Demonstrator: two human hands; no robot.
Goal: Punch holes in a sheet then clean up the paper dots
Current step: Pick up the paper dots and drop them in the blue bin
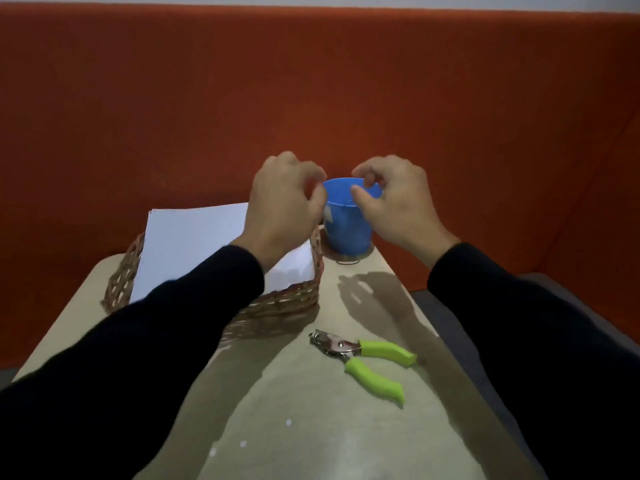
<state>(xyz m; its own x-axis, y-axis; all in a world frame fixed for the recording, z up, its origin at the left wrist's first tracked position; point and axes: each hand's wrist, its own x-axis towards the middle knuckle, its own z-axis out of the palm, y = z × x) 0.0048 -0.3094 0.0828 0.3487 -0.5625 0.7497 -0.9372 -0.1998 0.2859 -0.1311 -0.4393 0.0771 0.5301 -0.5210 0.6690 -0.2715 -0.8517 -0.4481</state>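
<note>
Both hands are up by the blue cup [347, 226] in the middle of the frame. The left hand [282, 206] and right hand [398, 202] curl their fingers at its rim. Lower right, the green hole punch [367, 362] lies on the table [363, 438], and white paper [194, 240] sits in a basket [277, 306] at the left.

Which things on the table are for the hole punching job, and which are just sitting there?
For the job: hole punch, white paper, paper dots, blue cup under both hands.
Just there: wicker basket holding the paper, orange sofa.

Both hands, left [284, 206] and right [394, 202], raised, fingers curled loosely.
</note>
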